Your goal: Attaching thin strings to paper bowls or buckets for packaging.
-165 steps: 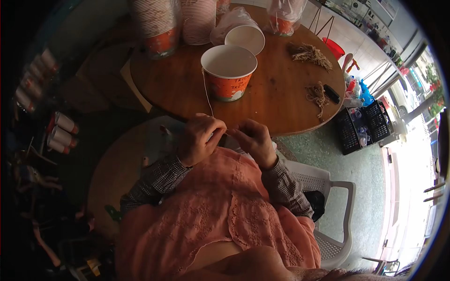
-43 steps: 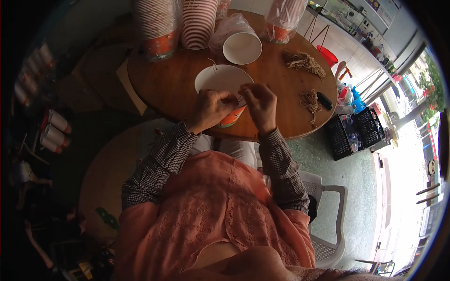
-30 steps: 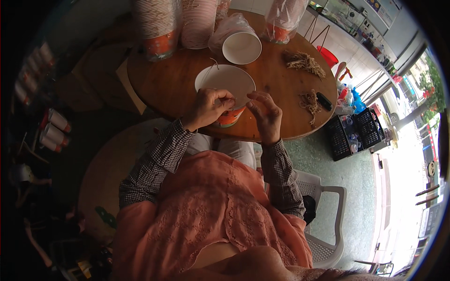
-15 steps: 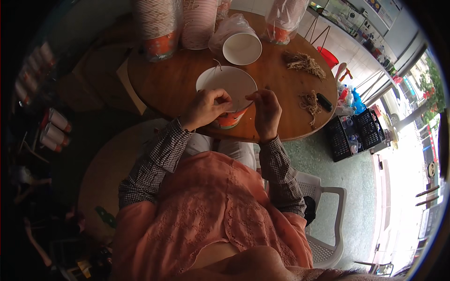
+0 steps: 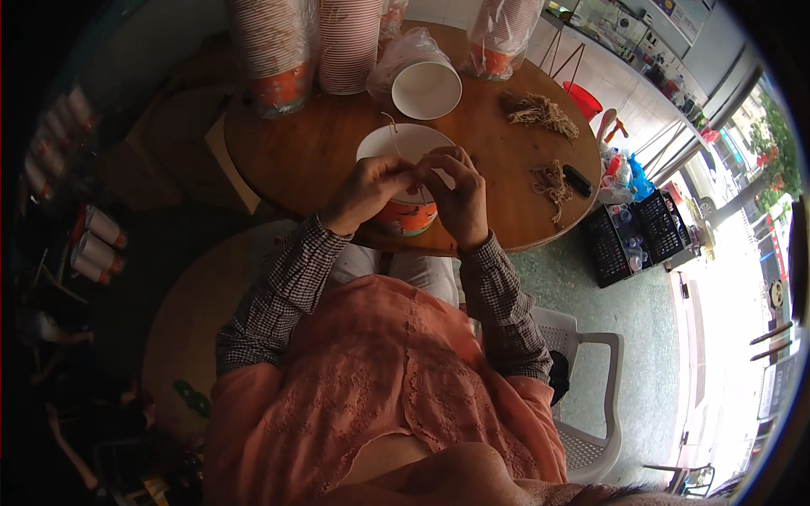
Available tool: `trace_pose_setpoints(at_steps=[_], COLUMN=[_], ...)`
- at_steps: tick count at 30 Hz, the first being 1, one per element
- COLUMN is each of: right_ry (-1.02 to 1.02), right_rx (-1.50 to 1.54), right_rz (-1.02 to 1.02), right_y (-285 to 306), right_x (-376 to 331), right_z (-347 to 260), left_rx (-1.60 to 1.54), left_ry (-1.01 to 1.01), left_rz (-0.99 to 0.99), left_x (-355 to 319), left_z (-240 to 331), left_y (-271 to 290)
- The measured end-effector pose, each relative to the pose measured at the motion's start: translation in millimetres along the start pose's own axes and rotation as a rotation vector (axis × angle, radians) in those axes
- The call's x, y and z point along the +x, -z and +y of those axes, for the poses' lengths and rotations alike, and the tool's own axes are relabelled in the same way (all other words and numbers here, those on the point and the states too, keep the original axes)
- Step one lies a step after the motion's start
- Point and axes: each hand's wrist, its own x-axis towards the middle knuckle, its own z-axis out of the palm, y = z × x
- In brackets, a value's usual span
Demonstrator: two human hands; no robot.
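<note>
A paper bucket (image 5: 407, 221), white inside with an orange printed outside, stands at the near edge of the round table. A thin string (image 5: 391, 124) loops over its far rim and runs down inside. My left hand (image 5: 371, 192) and my right hand (image 5: 460, 192) meet above the near rim, fingertips pinched together on the string. A short bit of string seems to hang below the fingers. The fingers hide most of what lies between them, and also part of the rim.
Tall bucket stacks (image 5: 349, 51) stand at the back of the wooden table (image 5: 329, 160), beside a bagged bucket (image 5: 427, 90) on its side. String bundles (image 5: 540, 115) and a dark oblong object (image 5: 577, 180) lie to the right. A black crate (image 5: 609, 244) and a plastic chair (image 5: 603, 379) stand on the floor.
My right hand has moved left, and its fingertips now meet those of my left hand over the near rim. The left hand stays nearly in place.
</note>
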Motion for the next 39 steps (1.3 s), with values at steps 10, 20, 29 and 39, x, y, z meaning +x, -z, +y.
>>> trace_pose_setpoints(at_steps=[10, 20, 29, 39], right_ry=[-0.355, -0.346, -0.467, -0.449], right_rx=[0.378, 0.41, 0.337, 0.589], right_rz=[-0.038, -0.021, -0.167, -0.149], right_y=[3, 8, 20, 16], right_x=[-5, -8, 0, 1], right_z=[9, 2, -3, 1], left_rx=[-0.08, -0.029, 0.744, 0.456], left_ry=[0.062, -0.179, -0.803, -0.596], left_rz=[-0.013, 0.181, 0.394, 0.457], left_x=[0, -2, -7, -5], left_z=[-1, -16, -14, -28], left_y=[0, -17, -22, -20])
